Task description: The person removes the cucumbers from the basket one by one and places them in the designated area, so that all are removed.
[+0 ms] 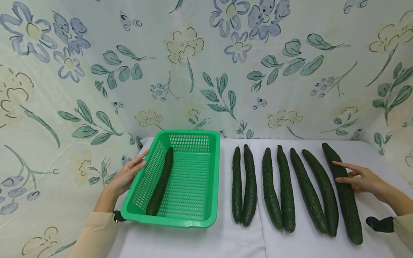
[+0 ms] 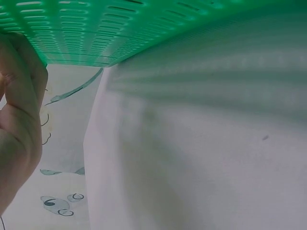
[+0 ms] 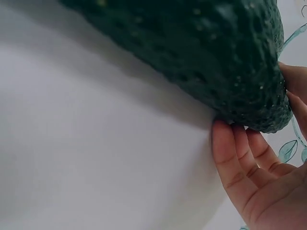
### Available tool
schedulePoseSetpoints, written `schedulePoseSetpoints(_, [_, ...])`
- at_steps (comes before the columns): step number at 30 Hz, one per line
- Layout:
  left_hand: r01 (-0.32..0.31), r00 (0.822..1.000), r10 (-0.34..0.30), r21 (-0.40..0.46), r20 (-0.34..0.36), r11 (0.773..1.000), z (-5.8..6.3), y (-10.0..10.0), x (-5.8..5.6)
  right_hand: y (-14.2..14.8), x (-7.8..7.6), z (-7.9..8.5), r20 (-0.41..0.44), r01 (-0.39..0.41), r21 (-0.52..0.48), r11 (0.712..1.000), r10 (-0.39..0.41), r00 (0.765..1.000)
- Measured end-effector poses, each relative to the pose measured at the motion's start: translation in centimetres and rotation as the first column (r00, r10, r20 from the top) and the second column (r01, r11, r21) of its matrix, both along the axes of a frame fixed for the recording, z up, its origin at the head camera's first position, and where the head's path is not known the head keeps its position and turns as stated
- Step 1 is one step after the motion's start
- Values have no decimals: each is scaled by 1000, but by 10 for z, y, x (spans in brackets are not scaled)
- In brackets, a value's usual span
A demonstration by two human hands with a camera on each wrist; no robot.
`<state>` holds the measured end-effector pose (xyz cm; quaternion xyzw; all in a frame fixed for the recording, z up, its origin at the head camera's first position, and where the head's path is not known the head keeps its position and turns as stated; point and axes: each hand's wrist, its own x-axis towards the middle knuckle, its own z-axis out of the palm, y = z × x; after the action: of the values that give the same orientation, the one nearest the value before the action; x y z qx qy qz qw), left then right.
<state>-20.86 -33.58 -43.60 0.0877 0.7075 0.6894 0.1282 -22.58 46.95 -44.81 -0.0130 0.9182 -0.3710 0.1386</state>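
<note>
My left hand [image 1: 127, 175] rests against the left side of the green plastic basket [image 1: 214, 179], its fingers fairly straight along the rim. In the left wrist view, the hand [image 2: 19, 96] is beneath the slotted basket wall [image 2: 120, 28]. One cucumber [image 1: 161, 182] lies lengthwise in the basket, near its left wall. At the far right, my right hand [image 1: 362, 181] grips a long dark green cucumber [image 1: 350, 211] around its upper middle. The right wrist view shows fingers [image 3: 228, 148] on both sides of this bumpy cucumber [image 3: 206, 62], seen close up.
Left of the held cucumber lie several more in pairs, including a curved cucumber [image 1: 322, 186], a middle cucumber [image 1: 285, 190] and a cucumber [image 1: 237, 186] nearest the basket. A white cloth [image 1: 238, 240] covers the table. A floral curtain [image 1: 193, 71] hangs behind.
</note>
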Motion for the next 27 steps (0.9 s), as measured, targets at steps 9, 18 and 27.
schedulePoseSetpoints(9, [-2,1000,2,-4,1,1000,0,1,-1,-2,4,1,8,-12,-20,1000,12,1000])
schedulePoseSetpoints(18, [-8,1000,8,-15,0,1000,0,0,0,-3,3,4,6,-38,-18,999,38,999])
schedulePoseSetpoints(27, [-23,1000,23,-32,2,999,0,1,1,-5,7,7,6,-29,-25,999,29,1000])
